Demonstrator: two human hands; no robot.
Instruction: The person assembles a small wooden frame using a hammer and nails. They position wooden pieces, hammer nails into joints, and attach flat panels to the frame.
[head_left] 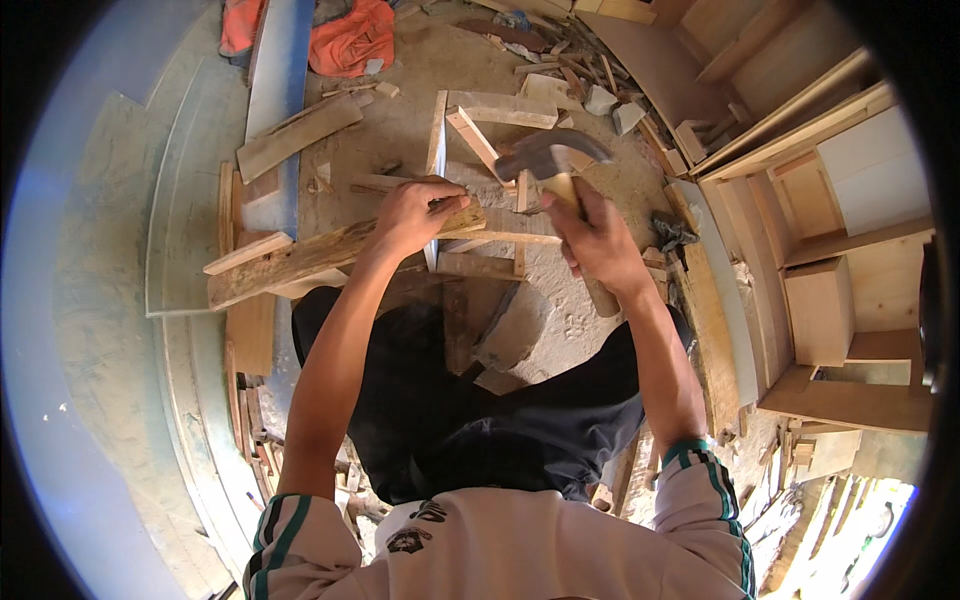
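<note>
Right hand (600,240) grips 1 dark-steel claw hammer (545,158) with wooden handle; its head lies right of and beyond the left hand (420,215), fingertips pinched, contents unclear, over a rough brown board (300,258) slanting rightward-away.

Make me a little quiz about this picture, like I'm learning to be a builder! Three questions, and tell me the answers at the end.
1. What tool is in the right hand?

2. Where is the orange cloth?
a) on the person's lap
b) near the top of the picture
c) on the person's arm

3. True or false: the left hand is near the right end of the long, rough plank.

Key:
1. A hammer.
2. b
3. True
</note>
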